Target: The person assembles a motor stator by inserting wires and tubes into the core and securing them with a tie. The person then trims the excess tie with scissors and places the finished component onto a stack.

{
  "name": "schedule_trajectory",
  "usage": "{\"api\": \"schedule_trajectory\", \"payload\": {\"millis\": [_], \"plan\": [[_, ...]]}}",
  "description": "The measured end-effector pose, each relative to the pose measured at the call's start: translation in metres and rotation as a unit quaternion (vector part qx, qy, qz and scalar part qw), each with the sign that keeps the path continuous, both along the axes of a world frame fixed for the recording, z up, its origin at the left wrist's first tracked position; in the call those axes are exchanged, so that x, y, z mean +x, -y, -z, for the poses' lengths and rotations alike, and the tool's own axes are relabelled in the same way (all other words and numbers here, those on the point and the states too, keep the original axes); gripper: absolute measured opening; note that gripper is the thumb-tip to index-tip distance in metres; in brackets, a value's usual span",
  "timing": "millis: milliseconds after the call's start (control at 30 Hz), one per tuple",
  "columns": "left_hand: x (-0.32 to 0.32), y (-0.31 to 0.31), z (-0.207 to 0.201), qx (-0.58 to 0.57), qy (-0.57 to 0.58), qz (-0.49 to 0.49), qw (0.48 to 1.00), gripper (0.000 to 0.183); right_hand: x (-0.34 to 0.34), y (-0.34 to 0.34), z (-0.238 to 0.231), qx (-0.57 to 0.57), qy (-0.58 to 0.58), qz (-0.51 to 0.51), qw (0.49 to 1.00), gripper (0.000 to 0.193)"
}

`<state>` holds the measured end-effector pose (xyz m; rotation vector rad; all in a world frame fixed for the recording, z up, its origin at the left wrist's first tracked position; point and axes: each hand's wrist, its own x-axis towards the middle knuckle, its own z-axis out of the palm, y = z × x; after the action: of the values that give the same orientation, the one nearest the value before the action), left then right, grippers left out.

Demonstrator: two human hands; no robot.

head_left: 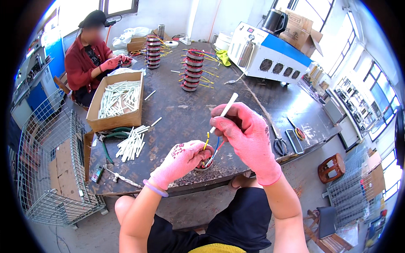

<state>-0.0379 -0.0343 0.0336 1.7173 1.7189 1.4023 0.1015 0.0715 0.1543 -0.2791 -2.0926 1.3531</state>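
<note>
In a pink glove, my right hand (249,137) pinches a white sleeve tube (229,106) between thumb and fingers, its upper end tilted to the right. My left hand (182,159), gloved alike, closes on a yellow wire (206,141) standing up from a small round wound motor part (203,168) at the table's near edge. Blue and red wires (218,147) rise from that part toward my right hand. Fingers partly hide the part, and whether a wire enters the tube cannot be made out. A loose pile of white tubes (131,144) lies left of my left hand.
A cardboard box (116,123) of tubes stands at left, green-handled pliers (110,135) beside it. Farther back rise two stacks of wound rings (193,71). Scissors (280,145) and a phone (294,141) lie at right. Across the table sits a person (86,63) in red.
</note>
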Motion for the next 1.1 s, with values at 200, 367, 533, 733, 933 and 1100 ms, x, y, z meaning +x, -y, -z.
{"api": "schedule_trajectory", "payload": {"millis": [200,367,533,733,933,1100], "plan": [[0.000,0.002,0.000,0.005,-0.009,-0.001,1.000,0.009,-0.005,0.002,-0.003,0.096,0.039,0.010,0.995,0.016],[-0.002,0.004,0.004,0.021,-0.016,-0.011,1.000,0.009,-0.004,0.007,-0.001,0.145,0.056,0.011,0.988,0.017],[0.005,0.003,-0.007,-0.015,0.095,0.017,0.995,0.022,-0.003,-0.005,0.030,0.322,0.044,0.019,0.946,0.017],[-0.003,0.006,-0.009,0.110,0.112,-0.004,0.988,0.055,0.005,-0.011,0.101,0.311,0.113,0.061,0.942,0.015],[0.021,-0.005,-0.026,0.036,0.128,0.001,0.991,0.018,0.011,-0.011,0.180,0.332,0.143,0.106,0.926,0.017],[0.034,-0.013,-0.020,0.061,0.191,-0.017,0.980,0.018,0.013,-0.016,0.191,0.331,0.094,0.112,0.932,0.018]]}}
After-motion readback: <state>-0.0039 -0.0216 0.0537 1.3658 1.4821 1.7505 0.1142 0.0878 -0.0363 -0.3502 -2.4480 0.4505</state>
